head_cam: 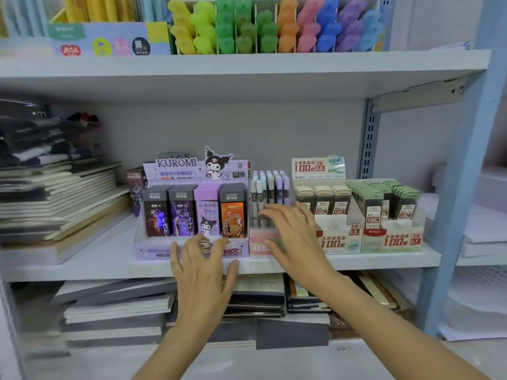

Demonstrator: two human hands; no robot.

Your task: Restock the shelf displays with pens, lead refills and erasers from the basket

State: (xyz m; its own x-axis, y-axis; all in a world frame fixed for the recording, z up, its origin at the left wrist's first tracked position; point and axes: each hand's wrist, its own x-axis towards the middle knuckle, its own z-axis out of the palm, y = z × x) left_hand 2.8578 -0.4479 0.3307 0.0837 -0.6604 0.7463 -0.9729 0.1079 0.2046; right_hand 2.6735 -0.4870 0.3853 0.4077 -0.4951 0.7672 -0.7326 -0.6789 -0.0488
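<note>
1. The left hand (204, 263) lays spread, relaxed fingers against the front lip of the purple display box (153, 249) and holds nothing. It is probably steadying the box or squaring it to the shelf (82, 267) edge.
2. The right hand (295, 237), blurred, reaches with its fingers spread in front of the clear pen tray (258, 246) and holds nothing that shows. Whether it touches the tray cannot be told.
3. The pens (270, 187) stand upright in tight rows in that tray, caps up, easy to pick.
4. The lead refill cases (182, 212) stand upright in the purple box with their labels forward. Two more refill boxes (340, 237) sit just right of the tray.
5. The basket is out of view, and no erasers can be made out.
6. The displays look nearly full, so this seems to be tidying rather than loading.
</note>
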